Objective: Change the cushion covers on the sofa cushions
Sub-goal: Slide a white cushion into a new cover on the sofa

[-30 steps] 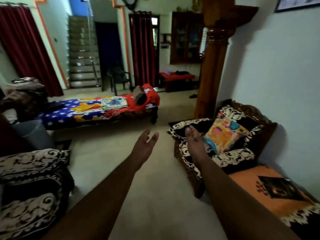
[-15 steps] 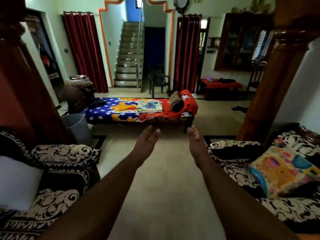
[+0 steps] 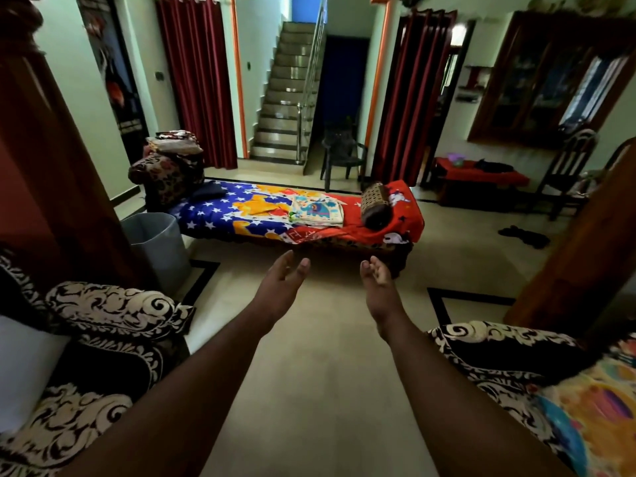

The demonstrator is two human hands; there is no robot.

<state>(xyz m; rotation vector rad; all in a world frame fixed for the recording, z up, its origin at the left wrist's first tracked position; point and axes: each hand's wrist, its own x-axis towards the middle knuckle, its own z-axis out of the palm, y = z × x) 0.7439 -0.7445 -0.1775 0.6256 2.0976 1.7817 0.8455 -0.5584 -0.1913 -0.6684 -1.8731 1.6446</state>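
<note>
Your two bare arms reach forward over the tiled floor [image 3: 309, 390], nothing in either grip. Nearest left: black-and-cream patterned sofa [image 3: 103, 311] with a plain white cushion [image 3: 24, 370] on its seat, at the frame edge. Nearest right: matching patterned armchair [image 3: 499, 356] with a multicoloured cushion [image 3: 599, 407] lying on it, partly cut off. Your left hand [image 3: 280, 287] is held out, fingers straight and loose, grip wide, touching nothing. Your right hand [image 3: 378, 287] is likewise wide, palm turned inward, fingers relaxed. Both hands are well apart from either cushion. Left of the hands, a grey bin [image 3: 156, 246] stands beside the wooden pillar [image 3: 51, 173]. Beyond, a cot [image 3: 292, 215] with star-print and red bedding carries a folded cloth [image 3: 316, 211] and a bolster [image 3: 375, 206]. Far back: staircase [image 3: 285, 94], maroon curtains [image 3: 199, 77], dark plastic chair [image 3: 340, 149]
</note>
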